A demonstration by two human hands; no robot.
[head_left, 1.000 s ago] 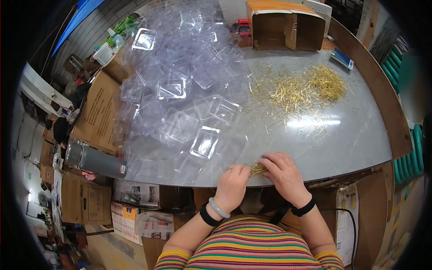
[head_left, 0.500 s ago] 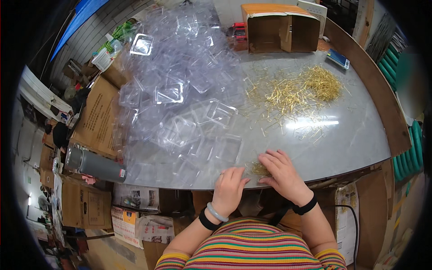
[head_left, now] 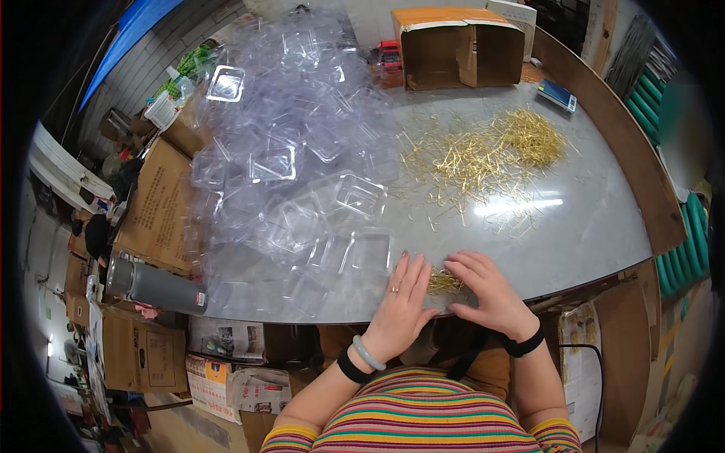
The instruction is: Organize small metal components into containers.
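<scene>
A small bunch of gold wire hooks [head_left: 444,282] lies on the grey table near its front edge, between my two hands. My left hand [head_left: 402,308] rests on the tabletop to the left of the bunch, fingers stretched out and thumb toward it. On the other side, my right hand [head_left: 492,299] has its fingers extended and thumb apart, the fingertips close to the bunch's right end; whether they touch it is hard to tell. A larger loose pile of gold wire hooks [head_left: 532,140] spreads over the table farther off to the right.
A big heap of clear plastic blister shells [head_left: 272,164] covers the table's left side. An orange-topped cardboard box [head_left: 430,57] stands at the back, with a small blue-screened device [head_left: 557,96] to its right. A grey bottle [head_left: 162,285] lies at the left edge.
My left hand has moved right and its fingers have straightened along the table. My right hand has shifted slightly right, and more of the bunch shows between them. The view has shifted a little.
</scene>
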